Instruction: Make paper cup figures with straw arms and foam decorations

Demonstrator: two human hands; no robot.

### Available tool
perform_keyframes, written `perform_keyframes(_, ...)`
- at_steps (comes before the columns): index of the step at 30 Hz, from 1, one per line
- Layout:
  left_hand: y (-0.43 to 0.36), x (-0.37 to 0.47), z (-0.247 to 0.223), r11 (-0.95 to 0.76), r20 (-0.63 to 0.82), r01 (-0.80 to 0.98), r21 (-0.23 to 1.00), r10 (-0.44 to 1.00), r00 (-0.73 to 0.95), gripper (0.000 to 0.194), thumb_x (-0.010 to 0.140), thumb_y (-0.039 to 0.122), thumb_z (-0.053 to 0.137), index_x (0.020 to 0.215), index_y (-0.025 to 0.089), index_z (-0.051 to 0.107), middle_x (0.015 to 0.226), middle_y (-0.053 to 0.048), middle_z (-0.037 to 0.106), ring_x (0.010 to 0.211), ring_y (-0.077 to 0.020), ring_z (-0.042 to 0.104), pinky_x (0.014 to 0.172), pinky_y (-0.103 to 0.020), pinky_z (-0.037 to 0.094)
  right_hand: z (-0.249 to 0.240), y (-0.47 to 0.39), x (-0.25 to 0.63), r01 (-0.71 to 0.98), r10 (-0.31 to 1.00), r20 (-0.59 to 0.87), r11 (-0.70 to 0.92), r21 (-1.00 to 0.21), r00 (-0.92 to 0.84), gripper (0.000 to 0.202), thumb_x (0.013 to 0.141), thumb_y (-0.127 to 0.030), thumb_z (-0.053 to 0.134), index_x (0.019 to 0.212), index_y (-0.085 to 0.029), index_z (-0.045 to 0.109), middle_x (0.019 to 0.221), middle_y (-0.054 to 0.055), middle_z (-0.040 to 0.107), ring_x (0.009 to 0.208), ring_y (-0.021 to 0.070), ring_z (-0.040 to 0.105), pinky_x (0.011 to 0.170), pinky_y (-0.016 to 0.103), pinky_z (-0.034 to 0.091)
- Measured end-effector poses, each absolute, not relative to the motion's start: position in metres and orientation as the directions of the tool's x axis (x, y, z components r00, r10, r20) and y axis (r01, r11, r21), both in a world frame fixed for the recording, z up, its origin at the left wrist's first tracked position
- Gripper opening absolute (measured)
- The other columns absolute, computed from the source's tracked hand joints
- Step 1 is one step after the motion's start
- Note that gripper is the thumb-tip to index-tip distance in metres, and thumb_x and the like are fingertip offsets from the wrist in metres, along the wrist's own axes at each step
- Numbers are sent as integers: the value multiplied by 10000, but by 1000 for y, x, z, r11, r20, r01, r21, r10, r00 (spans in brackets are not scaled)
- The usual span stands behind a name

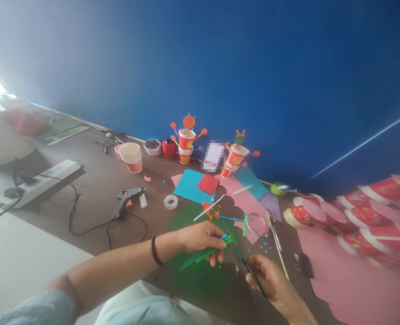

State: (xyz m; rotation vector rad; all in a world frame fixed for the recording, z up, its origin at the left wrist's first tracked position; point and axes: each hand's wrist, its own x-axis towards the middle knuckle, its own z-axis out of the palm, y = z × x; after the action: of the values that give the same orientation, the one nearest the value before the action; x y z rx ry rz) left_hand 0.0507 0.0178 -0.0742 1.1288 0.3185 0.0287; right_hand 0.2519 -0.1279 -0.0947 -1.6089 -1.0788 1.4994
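Observation:
Several green straws (200, 257), with a bit of blue among them, are pinched between the thumb and fingers of my left hand (204, 241). A dark band circles that wrist. My right hand (265, 273) grips black-handled scissors (252, 273), whose blades point up and left, close to the straw ends. Whether the blades touch the straws I cannot tell. Beneath both hands lies a dark green round sheet (186, 280) on the brown table.
A glue gun (127, 196) and power strip (47, 180) with cables sit left. Paper-cup figures (186, 142) stand at the back beside a stack of cups (132, 158). Coloured paper (191, 185), a tape roll (171, 202) and scraps lie ahead; decorated red cups (372, 212) crowd the right.

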Motion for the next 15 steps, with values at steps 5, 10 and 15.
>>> perform_keyframes(5,12,50,-89,537,-289,180,824,125,949,306,751,380,651,919,124,641,628,-21,658,428,-100,581,465,-208,420,-104,-140,249,155,874,-453,-479,-864,175,478,557,-610,705,648,-183,513,552,-25,533,447,98,470,438,222,380)
perform_keyframes(10,9,43,-99,584,-348,176,792,196,917,335,751,372,647,981,129,637,632,-24,656,450,-105,591,451,-198,401,-118,-156,295,222,819,-297,-447,-867,491,463,565,-604,661,784,-201,595,787,81,695,701,242,655,624,326,510)
perform_keyframes(15,22,35,-101,569,-425,95,817,481,767,240,739,291,657,887,105,625,686,-40,659,528,-129,631,510,-220,440,-135,-169,371,601,694,-136,-691,-401,707,332,576,-555,599,710,-251,617,760,100,717,706,332,666,584,394,480)
